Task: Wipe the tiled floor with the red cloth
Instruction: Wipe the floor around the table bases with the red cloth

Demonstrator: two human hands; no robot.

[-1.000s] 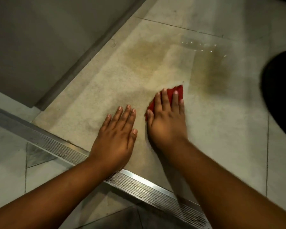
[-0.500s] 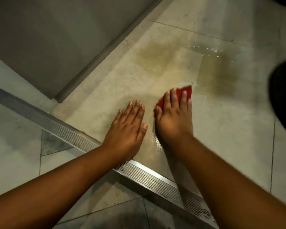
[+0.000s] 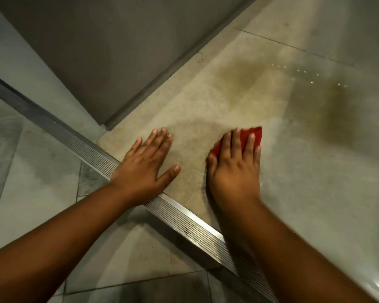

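Note:
My right hand (image 3: 234,169) lies flat on the red cloth (image 3: 257,135) and presses it onto the beige floor tile (image 3: 197,110). Only the cloth's far corner and a sliver by my thumb show past the fingers. My left hand (image 3: 143,167) rests palm down on the same tile, fingers spread, holding nothing, a hand's width to the left of the right hand. Two brownish damp patches (image 3: 241,75) (image 3: 337,119) mark the tile beyond the cloth.
A ribbed metal threshold strip (image 3: 184,217) runs diagonally under both wrists, with grey marbled tiles (image 3: 31,162) on its near side. A grey wall with a skirting edge (image 3: 162,77) rises at the upper left. Glossy floor (image 3: 326,193) extends to the right.
The view has shifted, so both hands sit further right in frame. My hands have drawn apart, the right one sliding the cloth rightward. The dark shape at the right edge is out of view.

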